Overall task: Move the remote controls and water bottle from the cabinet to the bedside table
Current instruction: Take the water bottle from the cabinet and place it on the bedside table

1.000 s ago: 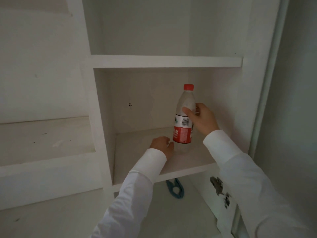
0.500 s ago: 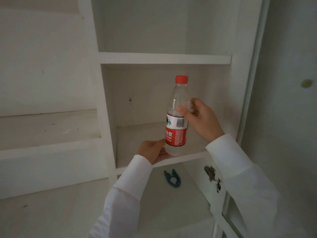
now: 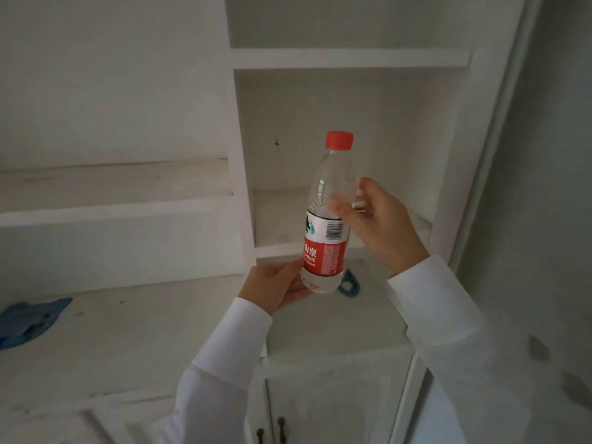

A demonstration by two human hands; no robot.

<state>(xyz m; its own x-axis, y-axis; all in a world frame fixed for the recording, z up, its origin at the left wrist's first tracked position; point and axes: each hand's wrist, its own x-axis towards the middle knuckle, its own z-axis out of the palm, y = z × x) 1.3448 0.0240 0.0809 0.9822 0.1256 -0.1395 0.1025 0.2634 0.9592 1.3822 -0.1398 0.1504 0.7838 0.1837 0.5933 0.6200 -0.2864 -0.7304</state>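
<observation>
A clear water bottle (image 3: 326, 219) with a red cap and a red-and-white label is held upright in the air, in front of the white cabinet's open shelf (image 3: 282, 248). My right hand (image 3: 378, 222) grips its upper body from the right, thumb across the front. My left hand (image 3: 275, 290) holds its base from below and the left, fingers curled round the bottom. No remote controls show in this view.
The white cabinet has a second shelf (image 3: 349, 57) above and a wide counter (image 3: 144, 331) below. A small blue clip (image 3: 349, 285) lies on the counter behind the bottle, and a blue cloth (image 3: 28, 318) at the far left. Two door handles (image 3: 270, 427) sit low.
The bottle has come off the shelf and out toward me, held by both hands. My view has backed away and dropped, showing the counter and lower doors.
</observation>
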